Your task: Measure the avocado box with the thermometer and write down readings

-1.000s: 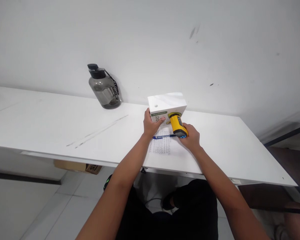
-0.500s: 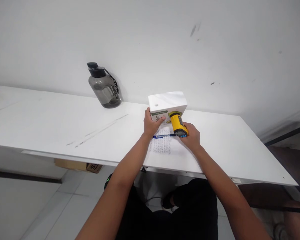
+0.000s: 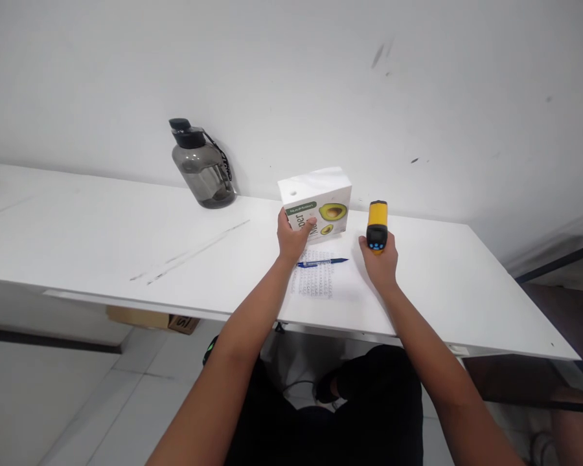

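My left hand (image 3: 294, 243) is closed on the left side of a white box (image 3: 320, 207), its thumb across the printed front. The box shows avocado pictures and a green label, and it is slightly tilted. My right hand (image 3: 381, 262) wraps round the handle of a yellow and black infrared thermometer gun (image 3: 377, 223), whose small dark screen and blue buttons face me. A gap lies between the gun and the box. Below the box, a blue pen (image 3: 323, 263) rests across a sheet of paper (image 3: 315, 285) covered in handwriting.
A grey see-through water bottle (image 3: 204, 171) with a black lid stands at the back left of the white table (image 3: 214, 272), by the wall (image 3: 272, 77). A cardboard box (image 3: 150, 318) sits below the table. Dark metal framing (image 3: 558, 260) stands at the right.
My right hand has drawn the thermometer gun away from the box to the right and turned it upright. The box has shifted slightly left and up in my left hand, baring its avocado pictures.
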A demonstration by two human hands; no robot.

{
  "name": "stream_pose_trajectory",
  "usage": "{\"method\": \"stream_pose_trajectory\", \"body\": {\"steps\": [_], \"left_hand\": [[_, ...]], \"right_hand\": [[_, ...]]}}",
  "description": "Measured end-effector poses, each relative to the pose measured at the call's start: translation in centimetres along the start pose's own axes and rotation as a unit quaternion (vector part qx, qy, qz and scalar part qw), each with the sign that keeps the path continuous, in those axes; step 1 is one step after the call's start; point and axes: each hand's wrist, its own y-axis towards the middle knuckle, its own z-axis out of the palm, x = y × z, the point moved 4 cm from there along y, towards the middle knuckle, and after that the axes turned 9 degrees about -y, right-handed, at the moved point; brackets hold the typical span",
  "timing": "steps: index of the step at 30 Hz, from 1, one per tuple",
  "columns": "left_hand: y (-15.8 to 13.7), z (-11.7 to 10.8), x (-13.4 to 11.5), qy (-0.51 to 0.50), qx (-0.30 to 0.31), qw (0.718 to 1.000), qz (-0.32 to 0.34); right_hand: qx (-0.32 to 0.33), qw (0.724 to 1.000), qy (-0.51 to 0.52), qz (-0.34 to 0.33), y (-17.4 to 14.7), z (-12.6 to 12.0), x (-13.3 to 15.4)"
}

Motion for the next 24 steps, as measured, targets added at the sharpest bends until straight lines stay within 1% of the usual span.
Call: {"method": "stream_pose_trajectory", "body": {"steps": [2,4,12,20,24], "left_hand": [[0.1,-0.1,0.0,0.0,-0.012,1.0,-0.008],[0.1,-0.2,0.1,0.008,-0.022,1.0,-0.017],[0.6,-0.6,1.1,0.062,-0.041,0.997,-0.028],[0.6,-0.5,1.1,0.092,-0.034,0.993,-0.061],[0.5,-0.5,1.0,0.087,-0.03,0.993,-0.068]], "right_hand": [[0.014,0.999,0.025,0.039,0.3,0.1,-0.4],[0.029,0.997,0.038,0.056,0.4,0.2,-0.6],[0.04,0.999,0.0,0.036,0.2,0.5,-0.1],[0.051,0.997,0.017,0.061,0.1,0.4,0.1],[0.06,0.996,0.015,0.067,0.1,0.4,0.3]]}}
